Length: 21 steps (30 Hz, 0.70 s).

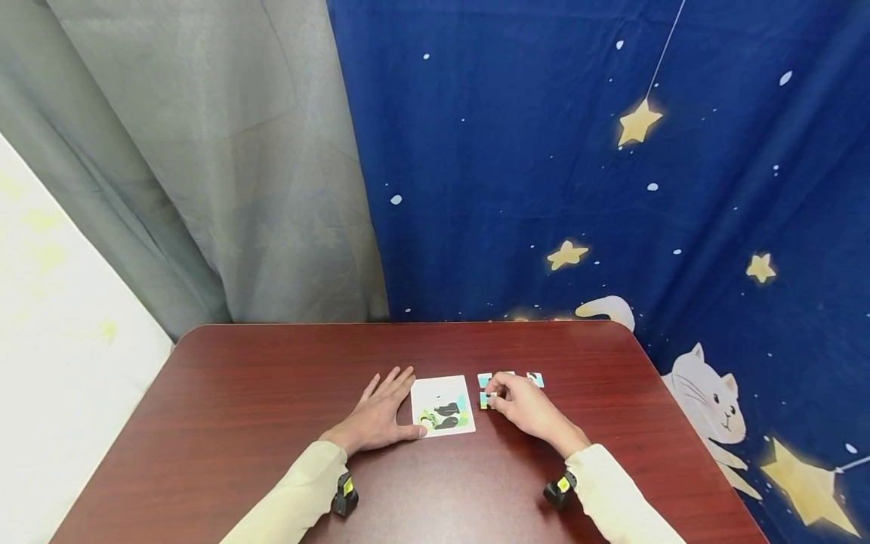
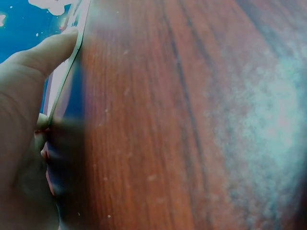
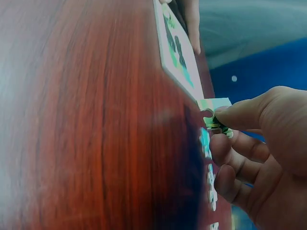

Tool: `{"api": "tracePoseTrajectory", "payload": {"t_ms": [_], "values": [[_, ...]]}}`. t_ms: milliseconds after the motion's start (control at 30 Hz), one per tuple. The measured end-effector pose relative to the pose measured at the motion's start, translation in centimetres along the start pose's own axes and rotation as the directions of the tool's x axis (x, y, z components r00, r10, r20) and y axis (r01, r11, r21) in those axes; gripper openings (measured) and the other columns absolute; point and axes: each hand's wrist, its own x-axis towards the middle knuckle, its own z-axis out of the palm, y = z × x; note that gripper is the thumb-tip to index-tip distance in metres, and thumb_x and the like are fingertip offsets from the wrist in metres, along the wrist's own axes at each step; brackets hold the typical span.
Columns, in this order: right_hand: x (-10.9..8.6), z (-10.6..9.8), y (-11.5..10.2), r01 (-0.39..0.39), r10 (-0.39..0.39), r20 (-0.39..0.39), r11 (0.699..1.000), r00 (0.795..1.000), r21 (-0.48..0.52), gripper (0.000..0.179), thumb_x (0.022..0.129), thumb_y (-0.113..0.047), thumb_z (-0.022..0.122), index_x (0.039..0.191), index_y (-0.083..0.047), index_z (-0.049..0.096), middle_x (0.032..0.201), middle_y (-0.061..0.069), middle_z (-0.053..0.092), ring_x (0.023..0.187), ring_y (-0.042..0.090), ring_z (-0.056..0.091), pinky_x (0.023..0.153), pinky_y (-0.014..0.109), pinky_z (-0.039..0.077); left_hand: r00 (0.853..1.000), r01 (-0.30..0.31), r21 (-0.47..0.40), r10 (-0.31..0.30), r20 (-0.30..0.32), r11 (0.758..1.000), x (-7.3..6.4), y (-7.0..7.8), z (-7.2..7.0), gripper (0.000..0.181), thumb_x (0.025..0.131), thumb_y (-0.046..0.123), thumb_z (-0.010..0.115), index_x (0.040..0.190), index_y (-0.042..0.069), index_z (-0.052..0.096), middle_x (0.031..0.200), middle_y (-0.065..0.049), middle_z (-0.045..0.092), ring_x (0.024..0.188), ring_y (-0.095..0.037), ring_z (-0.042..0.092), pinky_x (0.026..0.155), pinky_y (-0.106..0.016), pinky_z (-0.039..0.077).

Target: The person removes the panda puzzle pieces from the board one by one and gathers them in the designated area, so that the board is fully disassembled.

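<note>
"Fingers, leftmost first: what state?"

"Spread and grasping nothing. My left hand (image 1: 377, 418) rests on the wooden tabletop (image 1: 272, 393), its thumb touching the near left corner of the puzzle board (image 1: 442, 385)."

"Reason for that posture?"

"Judged a brace: the thumb on that corner should keep so slight a board from sliding."

"Board position?"

"Flat between my two hands. Black shapes over green on it, probably a panda; upper part mostly white. Placed centrally, I think, so both hands reach it easily."

"Next, rightward?"

"Loose jigsaw pieces (image 1: 484, 380), just off the board's right side. Gaps between them, which I take as room for fingertips. Count uncertain, since my fingers hide some."

"And the rightmost hand?"

"My right hand (image 1: 528, 408) pinches one green-and-black jigsaw piece (image 3: 218, 102) between thumb and fingertips, the other fingers curled beneath. Held near one end, presumably so the remaining edge stays exposed. It sits near the board's right edge; whether it clears the tabletop, I cannot tell."
</note>
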Motion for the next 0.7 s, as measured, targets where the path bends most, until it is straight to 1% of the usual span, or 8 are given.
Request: {"api": "tracePoseTrajectory", "payload": {"t_ms": [100,233,400,500,700], "values": [[-0.1,0.0,0.5,0.006,-0.006,-0.002,1.000,1.000,-0.009,0.007,0.099,-0.009,0.073,0.100,-0.015,0.071,0.085,-0.005,0.066,0.065,0.005,0.049,0.065,0.021,0.045,1.000,0.002,0.008,-0.002,-0.009,1.000,0.1,-0.4,0.4,0.109,0.088,0.071,0.072,0.169,0.011,0.031,0.179,-0.005,0.025,0.169,-0.031,0.017,0.135,-0.062,0.007],[-0.1,0.1,1.2,0.024,-0.024,-0.006,0.999,1.000,-0.029,0.007,0.098,-0.006,0.072,0.100,-0.013,0.072,0.087,-0.004,0.070,0.069,0.003,0.053,0.068,0.021,0.047,1.000,-0.001,0.002,0.001,-0.010,1.000,0.1,-0.3,0.3,0.110,0.088,0.071,0.072,0.169,0.010,0.031,0.179,-0.005,0.025,0.169,-0.031,0.017,0.135,-0.062,0.006],[0.1,0.3,1.9,0.043,-0.045,-0.029,0.996,0.999,-0.079,0.008,0.095,-0.007,0.074,0.100,-0.013,0.075,0.090,-0.006,0.069,0.074,-0.001,0.055,0.072,0.021,0.048,0.999,-0.025,-0.028,0.025,-0.022,0.999,-0.2,0.0,0.0,0.111,0.087,0.073,0.072,0.167,0.005,0.033,0.178,-0.011,0.028,0.167,-0.037,0.019,0.133,-0.066,0.008],[0.2,0.4,2.1,0.049,-0.052,-0.040,0.995,0.998,-0.092,0.008,0.094,-0.008,0.076,0.100,-0.014,0.077,0.093,-0.006,0.067,0.078,-0.002,0.056,0.074,0.022,0.050,0.999,-0.031,-0.030,0.030,-0.025,0.999,-0.2,0.1,-0.1,0.111,0.088,0.074,0.070,0.166,0.004,0.034,0.177,-0.013,0.029,0.167,-0.039,0.020,0.132,-0.067,0.009],[0.4,0.5,2.2,0.035,-0.038,-0.038,0.996,0.999,-0.085,0.008,0.095,-0.009,0.077,0.101,-0.015,0.077,0.094,-0.005,0.064,0.080,0.000,0.056,0.075,0.021,0.050,1.000,-0.002,0.008,0.002,-0.004,1.000,0.0,-0.2,0.2,0.110,0.088,0.071,0.072,0.169,0.009,0.031,0.179,-0.006,0.025,0.169,-0.032,0.016,0.135,-0.062,0.007]]}}
